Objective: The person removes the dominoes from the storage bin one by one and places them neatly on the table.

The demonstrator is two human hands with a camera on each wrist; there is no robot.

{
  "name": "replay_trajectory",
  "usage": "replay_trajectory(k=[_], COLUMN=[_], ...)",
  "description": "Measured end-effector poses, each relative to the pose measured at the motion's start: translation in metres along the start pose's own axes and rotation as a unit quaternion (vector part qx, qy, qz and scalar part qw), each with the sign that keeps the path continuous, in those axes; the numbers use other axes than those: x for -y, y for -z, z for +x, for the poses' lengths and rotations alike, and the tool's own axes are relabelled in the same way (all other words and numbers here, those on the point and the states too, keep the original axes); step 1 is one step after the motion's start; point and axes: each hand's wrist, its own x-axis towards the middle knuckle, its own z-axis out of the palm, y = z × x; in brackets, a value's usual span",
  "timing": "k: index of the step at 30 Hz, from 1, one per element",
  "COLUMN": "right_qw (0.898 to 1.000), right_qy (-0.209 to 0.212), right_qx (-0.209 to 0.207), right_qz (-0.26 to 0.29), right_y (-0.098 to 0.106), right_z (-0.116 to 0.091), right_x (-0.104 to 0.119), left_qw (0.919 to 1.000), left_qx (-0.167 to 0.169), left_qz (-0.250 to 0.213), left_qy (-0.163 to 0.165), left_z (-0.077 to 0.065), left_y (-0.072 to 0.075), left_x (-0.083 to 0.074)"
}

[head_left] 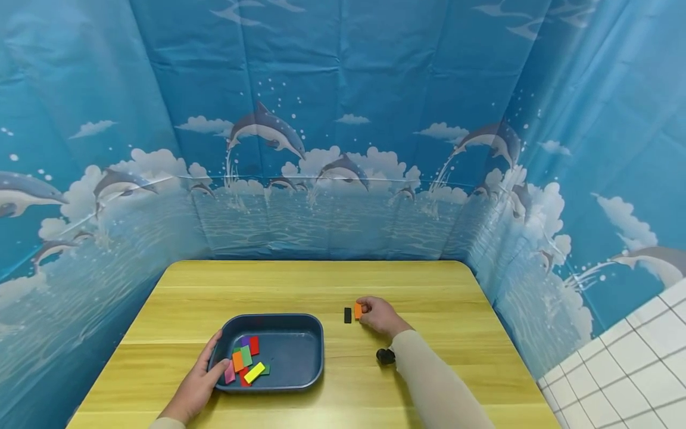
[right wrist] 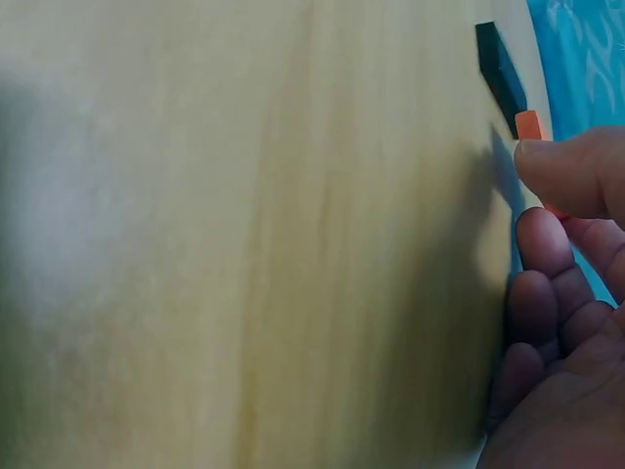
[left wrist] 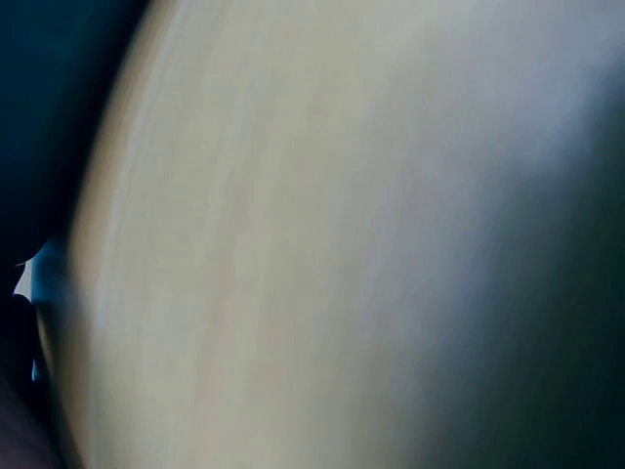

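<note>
My right hand [head_left: 380, 314] pinches an orange domino-like block [head_left: 358, 310] between thumb and fingers, just right of a black block [head_left: 347, 315] on the table. In the right wrist view the thumb covers part of the orange block [right wrist: 528, 125], and the black block [right wrist: 500, 78] stands just beyond it. At the left, my left hand [head_left: 197, 381] grips the side of a dark blue tray [head_left: 295, 385], its thumb over the rim. Several coloured blocks lie in the tray's left part, among them a yellow one [head_left: 254, 373] and a pink one [head_left: 229, 372].
The wooden table [head_left: 257, 286] has rounded far corners. Blue dolphin-printed sheeting [head_left: 343, 226] hangs behind it and at both sides. A small black round object [head_left: 384, 357] shows at the right sleeve. White tiles [head_left: 632, 357] appear at the lower right.
</note>
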Motion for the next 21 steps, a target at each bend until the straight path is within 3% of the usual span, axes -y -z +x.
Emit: replay_trajectory(k=[21], right_qw=[0.998], right_qy=[0.013], right_qx=[-0.003], right_qz=[-0.058], right_y=[-0.0045], right_z=[0.002], right_x=[-0.0035], left_qw=[1.0], left_qx=[0.0], left_qz=[-0.001], left_qy=[-0.001], left_z=[0.0025], left_y=[0.0001], left_x=[0.0012])
